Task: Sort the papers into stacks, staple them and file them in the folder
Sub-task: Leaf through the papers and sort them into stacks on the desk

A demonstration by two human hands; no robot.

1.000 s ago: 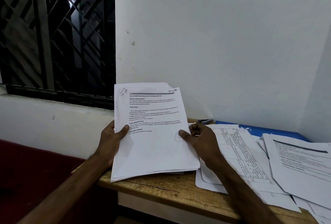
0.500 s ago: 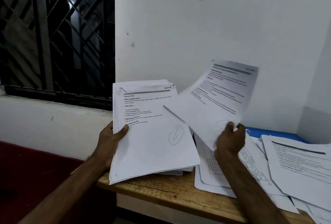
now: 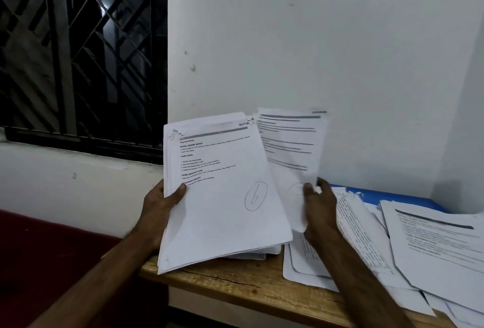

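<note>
Sorting stage, early. Your left hand [image 3: 159, 212] grips the unsorted stack [image 3: 222, 217] by its left edge, thumb pressed flat on the top page and the other fingers hidden behind. The stack tilts up over the left end of the bench [image 3: 235, 291], with its bottom edge down near the front-left corner. Your right hand [image 3: 319, 209] holds one loose sheet [image 3: 290, 149] upright just right of the stack. The thumb sits on the sheet's front near the bottom and the fingers curl behind it; this looks like a pinch, but the hand is blurred. The top page of the stack has a pen-circled mark at its lower right. Sorted piles [image 3: 432, 243] already lie overlapping across the right half of the bench, spilling past the front edge, and a gridded sheet [image 3: 366, 243] sits beside your right forearm. The blue folder [image 3: 392, 196] lies along the back edge against the wall, mostly buried under paper. Judgement: some sheets are dealt out, but the stack in hand is thick, so most of the sorting remains. No stapler is visible, nothing shows as freshly stapled, and nothing is filed. The piles are messy and will probably need squaring up before stapling.
</note>
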